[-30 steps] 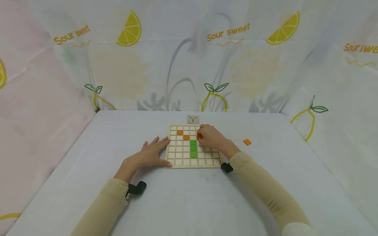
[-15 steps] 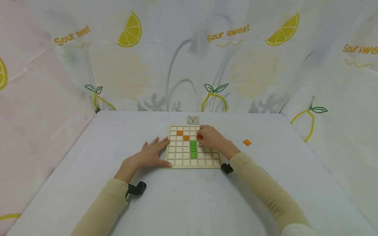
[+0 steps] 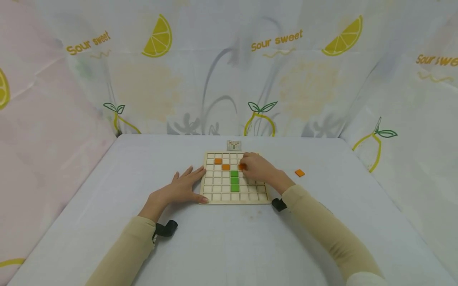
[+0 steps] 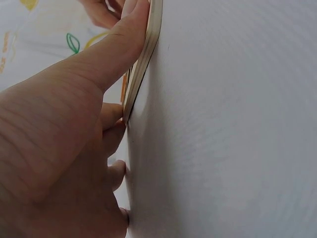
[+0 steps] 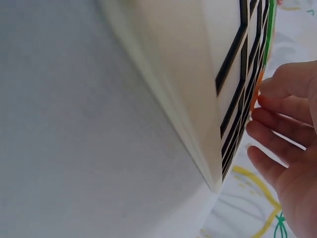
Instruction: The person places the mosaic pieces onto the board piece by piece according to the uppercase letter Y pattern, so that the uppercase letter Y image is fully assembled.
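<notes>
A pale wooden grid board (image 3: 232, 202) lies on the table. My left hand (image 3: 182, 188) is spread along its left side, thumb at the front corner and fingertips on the left edge. In the left wrist view the thumb (image 4: 119, 47) lies over the board's edge. My right hand (image 3: 261, 169) reaches over the board's right part, thumb and forefinger pinching an orange square tile (image 3: 241, 167) at a grid cell. Three green tiles (image 3: 234, 180) form a column in the middle. Two more orange tiles (image 3: 226, 167) sit diagonally at the upper left of the grid.
A small pattern card (image 3: 234, 145) lies just behind the board. One loose orange tile (image 3: 299, 173) rests on the white tabletop to the right of the right hand. A lemon-printed cloth (image 3: 207, 79) hangs behind and at the sides.
The right wrist and forearm have shifted slightly to the right, while the fingers stay at the same orange tile. The left hand and the other tiles keep their places.
</notes>
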Tool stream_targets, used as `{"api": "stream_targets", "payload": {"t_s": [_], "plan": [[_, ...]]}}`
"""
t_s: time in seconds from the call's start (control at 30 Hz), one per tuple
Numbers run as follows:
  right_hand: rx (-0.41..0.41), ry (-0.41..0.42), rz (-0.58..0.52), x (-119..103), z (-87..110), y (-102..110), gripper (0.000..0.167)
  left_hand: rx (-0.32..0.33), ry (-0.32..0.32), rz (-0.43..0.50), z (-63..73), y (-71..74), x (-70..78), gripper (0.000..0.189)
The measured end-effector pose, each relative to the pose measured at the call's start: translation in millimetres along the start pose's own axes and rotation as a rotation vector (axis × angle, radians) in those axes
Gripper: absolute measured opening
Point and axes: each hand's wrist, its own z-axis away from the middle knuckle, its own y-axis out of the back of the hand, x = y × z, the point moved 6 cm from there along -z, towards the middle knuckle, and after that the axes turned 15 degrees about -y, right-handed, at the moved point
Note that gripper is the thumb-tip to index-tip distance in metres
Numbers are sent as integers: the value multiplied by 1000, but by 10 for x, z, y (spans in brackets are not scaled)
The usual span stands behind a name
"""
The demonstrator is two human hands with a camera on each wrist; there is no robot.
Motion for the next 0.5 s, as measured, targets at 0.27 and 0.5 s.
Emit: {"api": "stream_targets", "payload": {"t_s": [0.27, 0.5], "plan": [[2, 32, -45, 45, 66, 70, 26, -7, 5, -10, -10, 7, 9, 115], [20, 17, -55, 176, 113, 86, 28, -9, 8, 2, -13, -12, -16, 115]]}}
